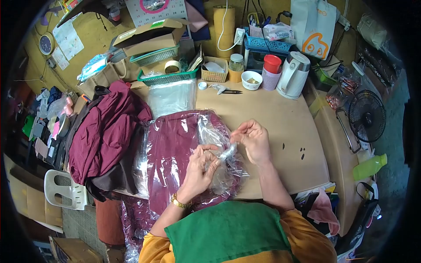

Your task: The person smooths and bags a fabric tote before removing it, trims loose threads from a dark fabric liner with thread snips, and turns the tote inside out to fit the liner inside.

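A clear plastic bag (pixel 221 179) with a folded maroon garment (pixel 173 140) inside lies on the table in front of me. Its right side is gathered into a twisted bunch between my hands. My left hand (pixel 202 168), with a gold-coloured bracelet at the wrist, is closed with fingertips on the bunched plastic. Higher and to the right, my right hand (pixel 253 139) pinches the top of the twist between thumb and fingers. Whether anything small sits in the fingertips is too fine to make out.
Loose maroon garments (pixel 103 131) are heaped at the left. Flat clear bags (pixel 172 97) lie behind the wrapped garment. Along the back stand a white kettle (pixel 294 75), a small bowl (pixel 252 81), a jar (pixel 236 65) and baskets. Small scissors (pixel 231 91) lie nearby.
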`<state>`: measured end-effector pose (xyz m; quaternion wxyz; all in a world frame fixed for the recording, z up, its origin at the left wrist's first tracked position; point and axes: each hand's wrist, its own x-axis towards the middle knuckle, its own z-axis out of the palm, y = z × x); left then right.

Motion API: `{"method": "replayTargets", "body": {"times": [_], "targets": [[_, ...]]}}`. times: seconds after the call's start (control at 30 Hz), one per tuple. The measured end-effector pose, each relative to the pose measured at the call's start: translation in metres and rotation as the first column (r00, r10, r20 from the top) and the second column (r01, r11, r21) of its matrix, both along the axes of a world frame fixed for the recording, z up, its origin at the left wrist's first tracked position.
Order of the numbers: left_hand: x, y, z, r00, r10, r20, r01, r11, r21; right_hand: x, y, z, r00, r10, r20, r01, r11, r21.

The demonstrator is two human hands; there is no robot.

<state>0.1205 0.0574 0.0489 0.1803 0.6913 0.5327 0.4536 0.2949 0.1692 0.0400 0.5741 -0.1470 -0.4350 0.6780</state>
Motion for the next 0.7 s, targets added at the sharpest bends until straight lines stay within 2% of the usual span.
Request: {"method": "replayTargets", "body": {"times": [0.03, 0.07, 0.1, 0.17, 0.2, 0.23, 0.27, 0.3, 0.33, 0.37, 0.43, 0.47, 0.5, 0.53, 0.57, 0.63, 0.7], "targets": [[-0.002, 0.000, -0.002, 0.987, -0.027, 0.160, 0.043, 0.994, -0.098, 0.001, -0.014, 0.010, 0.977, 0.000, 0.211, -0.009, 0.999, 0.041], [-0.005, 0.001, -0.002, 0.993, -0.001, 0.115, 0.009, 0.998, -0.070, 0.002, -0.025, 0.020, 0.911, -0.010, 0.413, -0.026, 0.996, 0.081], [-0.005, -0.001, 0.003, 0.993, -0.001, 0.115, 0.009, 0.997, -0.070, 0.004, -0.034, 0.029, 0.911, -0.010, 0.413, -0.026, 0.996, 0.080], [-0.003, -0.008, 0.023, 0.984, 0.157, -0.084, -0.157, 0.988, -0.002, 0.008, -0.049, 0.041, 0.728, 0.220, 0.649, -0.239, 0.969, -0.061], [-0.002, -0.009, 0.029, 0.980, 0.174, -0.092, -0.170, 0.984, 0.050, 0.002, -0.053, 0.032, 0.741, 0.108, 0.663, -0.219, 0.972, 0.087], [-0.001, -0.011, 0.033, 0.981, 0.174, -0.091, -0.169, 0.984, 0.051, 0.000, -0.056, 0.030, 0.740, 0.106, 0.664, -0.218, 0.972, 0.088], [-0.001, -0.013, 0.037, 0.983, 0.158, -0.097, -0.152, 0.986, 0.066, -0.003, -0.059, 0.032, 0.730, -0.097, 0.676, -0.193, 0.920, 0.340], [0.000, -0.016, 0.040, 0.984, 0.143, -0.103, -0.135, 0.988, 0.080, -0.004, -0.061, 0.034, 0.715, -0.294, 0.634, -0.175, 0.803, 0.570], [0.005, -0.019, 0.041, 0.997, 0.081, -0.004, -0.081, 0.996, 0.046, -0.006, -0.057, 0.023, 0.709, -0.364, 0.603, -0.151, 0.758, 0.635], [0.009, -0.021, 0.039, 0.997, 0.082, -0.004, -0.082, 0.996, 0.045, -0.008, -0.057, 0.016, 0.710, -0.363, 0.604, -0.151, 0.759, 0.634], [0.016, -0.021, 0.035, 0.990, 0.054, 0.128, -0.047, 0.997, -0.056, -0.015, -0.057, 0.006, 0.736, -0.378, 0.562, -0.091, 0.768, 0.635], [0.017, -0.012, 0.023, 0.993, 0.031, 0.113, -0.050, 0.984, 0.171, -0.020, -0.060, 0.001, 0.737, -0.377, 0.562, -0.092, 0.767, 0.635], [0.021, -0.009, 0.014, 0.993, 0.033, 0.114, -0.053, 0.984, 0.173, -0.025, -0.063, -0.003, 0.835, -0.249, 0.491, -0.009, 0.885, 0.465], [0.027, -0.010, 0.006, 0.929, 0.028, 0.369, -0.055, 0.996, 0.064, -0.028, -0.063, -0.007, 0.914, -0.140, 0.380, 0.039, 0.965, 0.261], [0.031, -0.009, -0.003, 0.801, 0.045, 0.597, -0.025, 0.999, -0.042, -0.028, -0.061, -0.011, 0.914, -0.140, 0.380, 0.039, 0.964, 0.262], [0.029, -0.004, -0.024, 0.814, 0.068, 0.577, -0.044, 0.998, -0.055, -0.025, -0.056, -0.014, 0.957, -0.104, 0.271, 0.084, 0.993, 0.083], [0.024, -0.002, -0.035, 0.943, 0.112, 0.313, -0.118, 0.993, 0.001, -0.024, -0.058, -0.009, 0.944, -0.117, 0.308, 0.100, 0.992, 0.073]]}}
